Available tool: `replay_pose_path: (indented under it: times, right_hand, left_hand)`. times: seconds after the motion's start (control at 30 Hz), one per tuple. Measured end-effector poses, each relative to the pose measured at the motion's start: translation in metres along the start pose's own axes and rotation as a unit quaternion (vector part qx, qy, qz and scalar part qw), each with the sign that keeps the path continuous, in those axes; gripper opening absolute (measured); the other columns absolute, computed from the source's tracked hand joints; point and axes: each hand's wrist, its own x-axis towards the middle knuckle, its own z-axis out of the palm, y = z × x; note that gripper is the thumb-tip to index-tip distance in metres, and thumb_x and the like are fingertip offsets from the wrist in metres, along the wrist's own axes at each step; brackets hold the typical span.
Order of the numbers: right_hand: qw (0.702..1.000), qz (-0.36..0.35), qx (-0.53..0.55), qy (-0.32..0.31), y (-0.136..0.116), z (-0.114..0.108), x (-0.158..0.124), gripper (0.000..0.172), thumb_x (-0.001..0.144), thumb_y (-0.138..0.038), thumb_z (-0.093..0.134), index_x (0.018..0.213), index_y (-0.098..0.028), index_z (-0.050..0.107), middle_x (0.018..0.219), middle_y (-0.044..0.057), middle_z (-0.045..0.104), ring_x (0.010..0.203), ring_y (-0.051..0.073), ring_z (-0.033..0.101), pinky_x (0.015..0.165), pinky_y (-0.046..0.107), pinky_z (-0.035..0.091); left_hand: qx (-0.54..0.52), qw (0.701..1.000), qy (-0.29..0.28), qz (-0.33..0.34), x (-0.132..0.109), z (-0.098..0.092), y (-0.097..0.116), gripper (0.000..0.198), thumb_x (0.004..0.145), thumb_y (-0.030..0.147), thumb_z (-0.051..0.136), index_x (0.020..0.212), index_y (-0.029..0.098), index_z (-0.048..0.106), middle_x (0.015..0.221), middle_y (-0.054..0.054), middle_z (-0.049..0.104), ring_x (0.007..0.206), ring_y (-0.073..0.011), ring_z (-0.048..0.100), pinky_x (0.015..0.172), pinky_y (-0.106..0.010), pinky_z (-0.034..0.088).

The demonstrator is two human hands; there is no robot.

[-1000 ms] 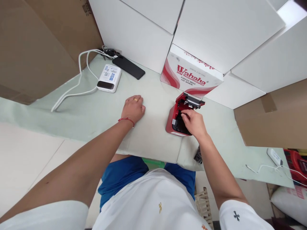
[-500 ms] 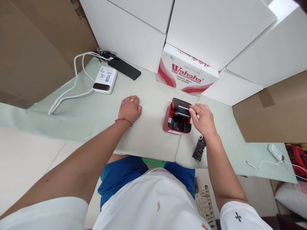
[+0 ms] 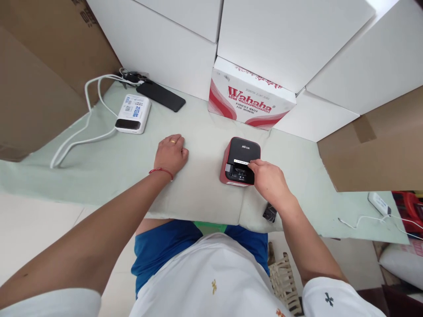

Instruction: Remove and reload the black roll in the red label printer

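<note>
A small red and black label printer (image 3: pixel 240 164) sits on the pale green table (image 3: pixel 99 163) with its black lid down. A white strip shows at its slot. My right hand (image 3: pixel 268 180) rests at the printer's right front, fingers curled, fingertips at the white strip. My left hand (image 3: pixel 171 152) lies knuckles up on the table to the printer's left, fingers curled under, holding nothing that I can see. A dark patterned roll (image 3: pixel 270 212) lies near the table's front edge, partly hidden by my right wrist.
A white device (image 3: pixel 132 114) with white cables (image 3: pixel 76 140) and a black phone (image 3: pixel 161 96) lie at the back left. A red and white Wahaha box (image 3: pixel 249 100) stands behind the printer, with white boxes (image 3: pixel 291 39) stacked above. Cardboard (image 3: pixel 373 145) stands right.
The printer's lid, open a second ago, has come down shut. My right hand moved from inside the printer to the lid and then to the front slot. My left hand stayed put.
</note>
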Motion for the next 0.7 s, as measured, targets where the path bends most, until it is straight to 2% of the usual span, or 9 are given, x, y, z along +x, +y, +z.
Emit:
replay_pose_path:
  times: [0.1, 0.2, 0.37, 0.43, 0.53, 0.6, 0.7]
  right_hand:
    - [0.999, 0.008, -0.025, -0.037, -0.007, -0.003, -0.001, 0.045, 0.103, -0.004, 0.04, 0.13, -0.017, 0.072, 0.14, 0.012, 0.07, 0.112, 0.024, 0.072, 0.083, 0.033, 0.056]
    - [0.998, 0.012, -0.039, -0.038, -0.01, -0.002, -0.001, 0.043, 0.104, -0.005, 0.037, 0.127, -0.019, 0.072, 0.134, 0.012, 0.07, 0.105, 0.023, 0.071, 0.077, 0.033, 0.054]
    - [0.997, 0.036, -0.011, 0.065, -0.007, 0.017, 0.003, 0.035, 0.102, -0.007, 0.044, 0.118, -0.023, 0.071, 0.121, 0.01, 0.071, 0.11, 0.026, 0.063, 0.069, 0.031, 0.052]
    - [0.993, 0.037, 0.03, 0.112, -0.006, 0.03, 0.002, 0.044, 0.098, -0.004, 0.045, 0.13, -0.023, 0.07, 0.127, 0.011, 0.071, 0.114, 0.027, 0.061, 0.075, 0.033, 0.057]
    - [0.976, -0.026, 0.12, 0.178, -0.006, 0.053, -0.007, 0.063, 0.091, 0.004, 0.042, 0.144, -0.02, 0.067, 0.142, 0.012, 0.069, 0.126, 0.026, 0.061, 0.099, 0.039, 0.06]
    - [0.96, -0.085, 0.17, 0.206, -0.006, 0.067, -0.017, 0.068, 0.087, 0.007, 0.041, 0.142, -0.018, 0.07, 0.148, 0.012, 0.068, 0.135, 0.026, 0.06, 0.114, 0.044, 0.056]
    - [0.947, -0.116, 0.205, 0.219, -0.008, 0.08, -0.035, 0.072, 0.084, 0.008, 0.039, 0.143, -0.021, 0.071, 0.149, 0.01, 0.069, 0.142, 0.025, 0.059, 0.121, 0.05, 0.052]
  left_hand:
    - [0.01, 1.0, 0.001, 0.001, 0.0, 0.0, 0.0, 0.052, 0.096, 0.025, 0.042, 0.139, 0.01, 0.066, 0.155, -0.021, 0.061, 0.145, -0.0391, 0.054, 0.124, -0.056, 0.041]
    - [0.012, 1.0, 0.003, 0.002, 0.0, 0.001, 0.0, 0.051, 0.096, 0.025, 0.042, 0.138, 0.011, 0.066, 0.155, -0.021, 0.062, 0.145, -0.039, 0.055, 0.123, -0.056, 0.041]
    - [0.006, 1.0, -0.002, -0.001, 0.0, 0.0, 0.001, 0.053, 0.095, 0.026, 0.042, 0.139, 0.008, 0.066, 0.154, -0.023, 0.062, 0.145, -0.0399, 0.054, 0.124, -0.057, 0.04]
    - [0.0, 1.0, -0.004, -0.006, 0.0, -0.002, 0.003, 0.054, 0.095, 0.026, 0.043, 0.14, 0.008, 0.066, 0.155, -0.023, 0.061, 0.147, -0.0399, 0.053, 0.125, -0.058, 0.039]
    - [-0.002, 1.0, -0.006, -0.009, 0.0, -0.004, 0.005, 0.054, 0.095, 0.025, 0.042, 0.141, 0.007, 0.066, 0.155, -0.023, 0.061, 0.147, -0.0399, 0.052, 0.125, -0.058, 0.039]
    - [-0.005, 1.0, -0.006, -0.008, 0.0, -0.005, 0.005, 0.055, 0.095, 0.025, 0.042, 0.141, 0.007, 0.066, 0.154, -0.023, 0.062, 0.146, -0.0404, 0.053, 0.124, -0.059, 0.039]
    - [-0.015, 1.0, -0.004, -0.003, 0.0, -0.004, 0.004, 0.055, 0.094, 0.025, 0.043, 0.142, 0.008, 0.065, 0.154, -0.024, 0.061, 0.146, -0.0419, 0.052, 0.123, -0.062, 0.039]
